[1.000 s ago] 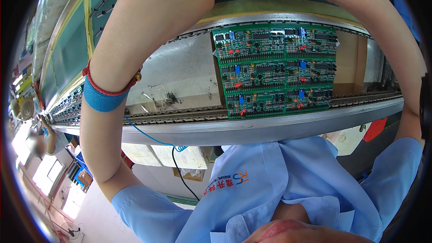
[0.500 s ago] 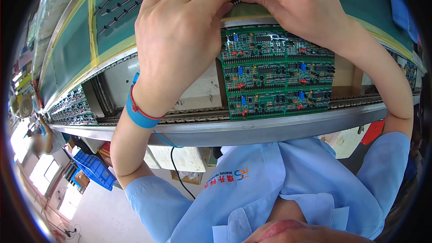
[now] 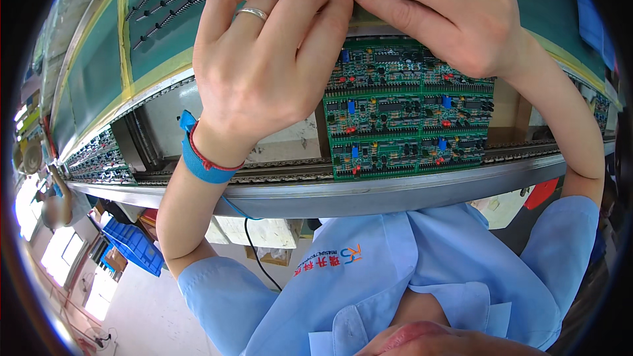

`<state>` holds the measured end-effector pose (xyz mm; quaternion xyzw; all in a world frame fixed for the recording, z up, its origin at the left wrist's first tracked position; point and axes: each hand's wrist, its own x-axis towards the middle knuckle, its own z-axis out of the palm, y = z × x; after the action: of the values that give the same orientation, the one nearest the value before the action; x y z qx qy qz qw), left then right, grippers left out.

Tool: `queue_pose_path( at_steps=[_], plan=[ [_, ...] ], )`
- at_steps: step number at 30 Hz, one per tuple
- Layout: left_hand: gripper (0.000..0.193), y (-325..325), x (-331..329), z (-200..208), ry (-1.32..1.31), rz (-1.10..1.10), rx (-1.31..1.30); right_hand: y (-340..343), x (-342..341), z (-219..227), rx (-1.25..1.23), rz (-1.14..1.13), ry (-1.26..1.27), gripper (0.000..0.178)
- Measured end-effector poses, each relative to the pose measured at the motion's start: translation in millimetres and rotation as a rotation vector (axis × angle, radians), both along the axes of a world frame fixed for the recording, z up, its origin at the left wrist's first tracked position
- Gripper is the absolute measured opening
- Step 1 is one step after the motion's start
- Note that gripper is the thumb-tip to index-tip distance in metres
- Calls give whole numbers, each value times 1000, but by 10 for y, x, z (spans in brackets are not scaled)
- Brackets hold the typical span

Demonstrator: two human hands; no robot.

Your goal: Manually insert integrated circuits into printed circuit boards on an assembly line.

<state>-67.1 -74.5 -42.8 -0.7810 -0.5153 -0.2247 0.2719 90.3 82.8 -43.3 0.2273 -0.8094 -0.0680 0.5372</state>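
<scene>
My left hand (image 3: 267, 66) and my right hand (image 3: 448, 16) meet fingertip to fingertip over the green mat (image 3: 148, 69), just beyond the circuit board panel (image 3: 409, 115). Both have thumb and fingers pressed together; whatever lies between the tips is hidden. The panel holds several joined green boards with blue, red and black components, and rests in the conveyor track below my hands. Left of my left hand, rows of small black pinned parts (image 3: 173, 16) lie on the mat. A blue wrist strap (image 3: 204, 161) circles my left wrist.
A metal conveyor edge (image 3: 297, 199) runs across in front of my body. More circuit boards (image 3: 102, 161) sit on the track at the left. Yellow tape (image 3: 125, 43) marks the mat. Blue crates (image 3: 135, 240) stand below left, near another person (image 3: 59, 207) in the distance.
A small black pinned part showed between my fingertips before; now it is out of sight. My left hand has turned and spread its knuckles, and my right hand has shifted slightly right and down.
</scene>
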Motion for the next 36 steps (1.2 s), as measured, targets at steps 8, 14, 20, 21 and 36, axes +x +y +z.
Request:
queue_pose_path(
  at_steps=[8,14,20,21,36],
  plan=[
    [32,-20,65,0,27,43,-50,-13,254,281,76,-163,-450,10],
    [30,2,10,-22,-20,17,-35,-13,-26,-73,-24,0,-48,11],
    [29,33,90,93,-37,74,-110,142,-220,-336,-75,121,297,12],
    [29,11,75,85,-33,81,-111,115,-186,-299,-120,105,229,12],
    [21,207,142,468,-858,273,-702,-29,134,350,-468,-170,-715,16]
  ],
)
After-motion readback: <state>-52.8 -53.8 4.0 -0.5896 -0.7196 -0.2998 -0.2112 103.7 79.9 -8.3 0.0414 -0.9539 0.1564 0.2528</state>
